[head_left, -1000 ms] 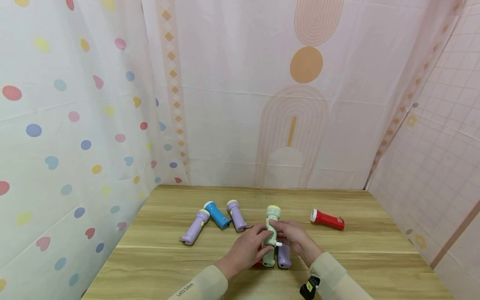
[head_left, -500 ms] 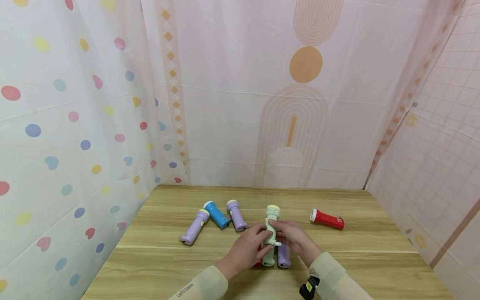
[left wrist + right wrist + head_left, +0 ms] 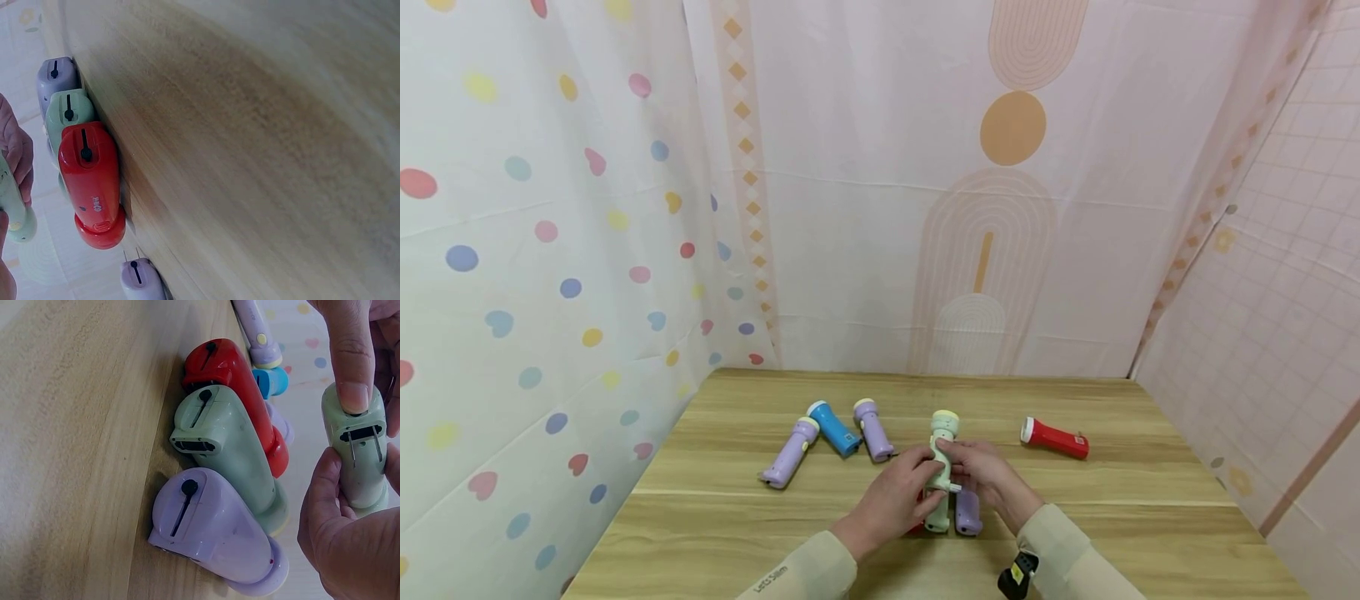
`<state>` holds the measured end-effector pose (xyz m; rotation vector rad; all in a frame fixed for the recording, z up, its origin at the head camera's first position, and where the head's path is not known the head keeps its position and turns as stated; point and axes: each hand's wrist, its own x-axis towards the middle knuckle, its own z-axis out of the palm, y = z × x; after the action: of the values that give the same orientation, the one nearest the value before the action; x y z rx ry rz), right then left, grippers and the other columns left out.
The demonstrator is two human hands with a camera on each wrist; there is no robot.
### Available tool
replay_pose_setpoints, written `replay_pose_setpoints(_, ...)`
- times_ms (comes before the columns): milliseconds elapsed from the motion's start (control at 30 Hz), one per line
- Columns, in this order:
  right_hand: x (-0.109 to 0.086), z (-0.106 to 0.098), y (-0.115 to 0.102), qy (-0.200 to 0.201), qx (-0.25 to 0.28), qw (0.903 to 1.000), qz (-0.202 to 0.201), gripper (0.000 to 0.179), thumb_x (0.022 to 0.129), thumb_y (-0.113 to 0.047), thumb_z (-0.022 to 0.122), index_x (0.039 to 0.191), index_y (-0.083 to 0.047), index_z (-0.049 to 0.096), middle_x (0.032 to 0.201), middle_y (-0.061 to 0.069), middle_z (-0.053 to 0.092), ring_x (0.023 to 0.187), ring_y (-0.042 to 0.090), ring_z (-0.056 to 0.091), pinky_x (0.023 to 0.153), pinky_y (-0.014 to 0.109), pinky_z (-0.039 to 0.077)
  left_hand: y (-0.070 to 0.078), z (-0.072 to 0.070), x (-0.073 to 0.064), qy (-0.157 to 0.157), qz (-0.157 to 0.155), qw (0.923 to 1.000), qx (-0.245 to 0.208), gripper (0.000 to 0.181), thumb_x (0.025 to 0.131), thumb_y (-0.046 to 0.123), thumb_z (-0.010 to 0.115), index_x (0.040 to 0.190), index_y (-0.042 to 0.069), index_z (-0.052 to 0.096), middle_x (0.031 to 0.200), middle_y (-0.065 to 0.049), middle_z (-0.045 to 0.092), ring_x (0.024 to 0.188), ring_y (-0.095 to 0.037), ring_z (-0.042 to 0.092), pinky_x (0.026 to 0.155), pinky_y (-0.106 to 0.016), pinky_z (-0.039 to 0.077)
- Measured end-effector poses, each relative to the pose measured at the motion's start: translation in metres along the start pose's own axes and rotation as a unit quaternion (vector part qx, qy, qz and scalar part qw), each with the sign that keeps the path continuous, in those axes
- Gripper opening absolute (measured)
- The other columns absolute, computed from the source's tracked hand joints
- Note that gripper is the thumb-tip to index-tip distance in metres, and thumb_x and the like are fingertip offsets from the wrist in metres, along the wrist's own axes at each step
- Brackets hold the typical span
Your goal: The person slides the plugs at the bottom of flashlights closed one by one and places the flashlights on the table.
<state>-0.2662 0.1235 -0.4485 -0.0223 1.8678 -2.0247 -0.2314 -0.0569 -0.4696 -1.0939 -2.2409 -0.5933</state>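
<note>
Both hands hold a pale green flashlight (image 3: 942, 467) with a yellow lamp rim, raised above the table. My left hand (image 3: 891, 496) grips its tail end. In the right wrist view the left thumb (image 3: 354, 394) presses on the tail, beside a dark slot with two thin metal prongs (image 3: 377, 444) sticking out. My right hand (image 3: 992, 477) holds the body from the other side, its thumb near the neck. Below the hands lie a red flashlight (image 3: 234, 384), a second green flashlight (image 3: 234, 447) and a purple flashlight (image 3: 215, 531), side by side. The head view hides parts of these three.
Farther left on the wooden table (image 3: 700, 533) lie a purple flashlight (image 3: 790, 457), a blue flashlight (image 3: 835, 429) and another purple flashlight (image 3: 872, 431). Another red flashlight (image 3: 1056, 438) lies to the right. Patterned curtains (image 3: 850, 208) hang behind and at both sides.
The held green flashlight has shifted very slightly left, and its prongs show at a slightly different angle. Both hands keep their hold; the flashlights on the table have not moved.
</note>
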Motion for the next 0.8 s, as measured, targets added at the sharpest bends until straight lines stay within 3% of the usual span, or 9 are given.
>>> replay_pose_setpoints(367, -0.0008, 0.0011, -0.0003, -0.014, -0.006, 0.9999, -0.008, 0.040, 0.101, -0.027, 0.059, 0.110, 0.012, 0.063, 0.082, 0.001, 0.070, 0.077, 0.010, 0.065, 0.072, 0.027, 0.054, 0.0004, 0.0028, -0.0002, 0.023, 0.014, 0.9991, 0.034, 0.034, 0.078, 0.013, 0.083, 0.107, 0.007, 0.066, 0.108, -0.005, 0.058, 0.092, -0.013, 0.057, 0.080, -0.024, 0.050)
replay_pose_setpoints(800, -0.0015, 0.0014, -0.0010, -0.017, -0.003, 0.9998, -0.007, 0.042, 0.100, -0.027, 0.059, 0.112, 0.013, 0.062, 0.084, 0.001, 0.071, 0.078, 0.010, 0.065, 0.074, 0.027, 0.053, -0.0002, 0.0048, -0.0012, 0.027, 0.015, 0.9988, 0.037, 0.032, 0.079, 0.011, 0.081, 0.107, 0.007, 0.067, 0.108, -0.005, 0.058, 0.093, -0.013, 0.057, 0.081, -0.023, 0.050)
